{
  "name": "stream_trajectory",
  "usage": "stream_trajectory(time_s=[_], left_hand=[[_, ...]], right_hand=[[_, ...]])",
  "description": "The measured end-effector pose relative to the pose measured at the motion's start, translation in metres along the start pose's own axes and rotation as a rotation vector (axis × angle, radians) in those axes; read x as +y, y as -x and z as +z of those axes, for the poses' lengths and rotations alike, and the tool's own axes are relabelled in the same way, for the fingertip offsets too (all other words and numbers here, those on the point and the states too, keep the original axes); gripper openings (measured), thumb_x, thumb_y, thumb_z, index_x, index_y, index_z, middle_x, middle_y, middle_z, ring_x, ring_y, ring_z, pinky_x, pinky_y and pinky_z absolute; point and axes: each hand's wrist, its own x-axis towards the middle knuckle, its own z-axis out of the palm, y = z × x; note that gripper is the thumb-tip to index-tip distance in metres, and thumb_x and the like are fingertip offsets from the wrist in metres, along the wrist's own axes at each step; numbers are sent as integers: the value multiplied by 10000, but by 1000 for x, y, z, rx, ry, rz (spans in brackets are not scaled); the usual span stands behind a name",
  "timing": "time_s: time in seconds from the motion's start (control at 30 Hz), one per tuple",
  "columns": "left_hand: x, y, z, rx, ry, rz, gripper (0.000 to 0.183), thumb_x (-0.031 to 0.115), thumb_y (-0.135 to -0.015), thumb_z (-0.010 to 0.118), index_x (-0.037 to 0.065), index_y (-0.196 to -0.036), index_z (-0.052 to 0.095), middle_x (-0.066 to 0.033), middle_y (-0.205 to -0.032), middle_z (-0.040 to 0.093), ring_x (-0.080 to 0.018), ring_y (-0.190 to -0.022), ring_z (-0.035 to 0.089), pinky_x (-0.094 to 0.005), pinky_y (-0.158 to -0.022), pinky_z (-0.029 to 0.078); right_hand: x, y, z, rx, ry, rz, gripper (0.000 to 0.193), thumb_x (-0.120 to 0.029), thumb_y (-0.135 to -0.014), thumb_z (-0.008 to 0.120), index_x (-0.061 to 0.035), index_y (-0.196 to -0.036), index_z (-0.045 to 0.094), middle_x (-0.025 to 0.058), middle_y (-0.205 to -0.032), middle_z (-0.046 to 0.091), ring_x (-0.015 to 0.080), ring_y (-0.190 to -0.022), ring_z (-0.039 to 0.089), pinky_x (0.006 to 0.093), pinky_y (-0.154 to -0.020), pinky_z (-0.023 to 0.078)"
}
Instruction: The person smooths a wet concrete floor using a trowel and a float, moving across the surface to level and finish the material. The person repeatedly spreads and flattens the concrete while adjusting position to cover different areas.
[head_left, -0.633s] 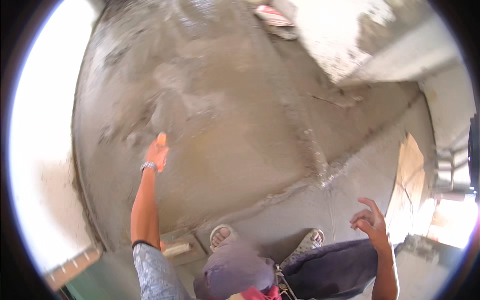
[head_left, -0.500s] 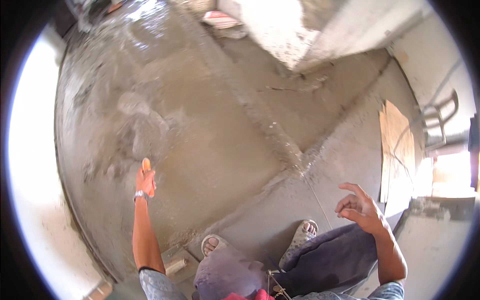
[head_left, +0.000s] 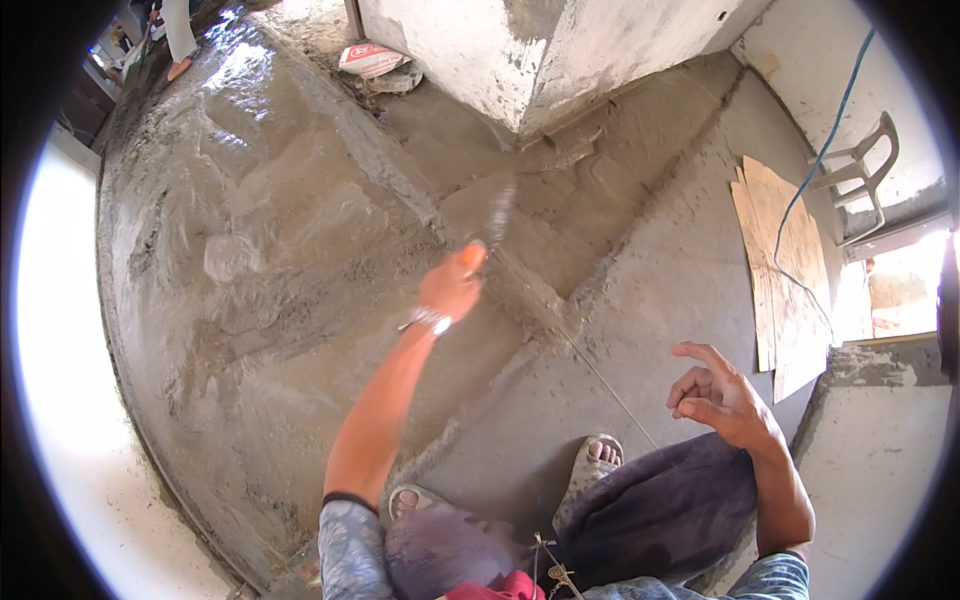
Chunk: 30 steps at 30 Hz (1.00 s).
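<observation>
My left hand [head_left: 449, 288], with a watch [head_left: 430, 320] on its wrist, grips the orange handle of a trowel [head_left: 473, 257]. The trowel's blade is smeared by motion above a raised strip in the wet cement floor [head_left: 300, 330]. Over my right knee hangs my right hand [head_left: 722, 398], its fingers loosely bent and apart with nothing visible in them. A thin line [head_left: 610, 389] runs across the smoother floor from the strip's corner toward my right foot.
A white pillar [head_left: 530, 75] juts in ahead, with a cement bag [head_left: 373, 60] beside it. To the right lie flattened cardboard [head_left: 785, 265], a blue cord [head_left: 822, 150] and a chair [head_left: 868, 170]. Another person's leg [head_left: 180, 35] shows at the far left.
My left hand has swung right and away from me with the trowel, from the left patch of cement to the raised strip. My right hand stays over my knee. The view has shifted.
</observation>
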Motion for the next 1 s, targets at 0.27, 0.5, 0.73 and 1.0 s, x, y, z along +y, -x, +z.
stream_trajectory(time_s=[0.27, 0.5, 0.73, 1.0], left_hand=[[-2, 14, -28, 100, -171, 8, 319, 214, -825, 558, 11, -1061, 488, -227, -786, 646, -412, -751, 631, -489, -667, 502], [-208, 123, -182, 534, -378, -414, 395, 300, -793, 603, 22, -1062, 527, -230, -884, 649, -413, -827, 622, -503, -700, 489], [-316, 171, -171, 348, -364, -508, 368, 255, -752, 618, 39, -1038, 532, -223, -855, 628, -391, -831, 608, -471, -734, 481], [-230, 130, -78, 266, 335, -546, 295, 174, -802, 607, 45, -1013, 445, -34, -626, 498, -127, -436, 505, -299, -386, 429]], right_hand=[[-6, 3, 4, 57, 73, 30, 637, -249, -792, 703, -41, -1312, 400, 83, -844, 622, 147, -822, 604, 295, -800, 475], [-2, -1, 15, 10, 61, -49, 659, -214, -763, 697, -38, -1319, 390, 96, -830, 619, 161, -784, 608, 299, -778, 481], [-2, -7, 26, 24, 75, -54, 718, -339, -760, 720, -26, -1315, 388, 97, -812, 614, 156, -738, 608, 279, -720, 480], [-2, -3, 23, 14, 84, -51, 718, -344, -765, 724, -26, -1310, 382, 96, -810, 610, 149, -744, 600, 266, -705, 474]])
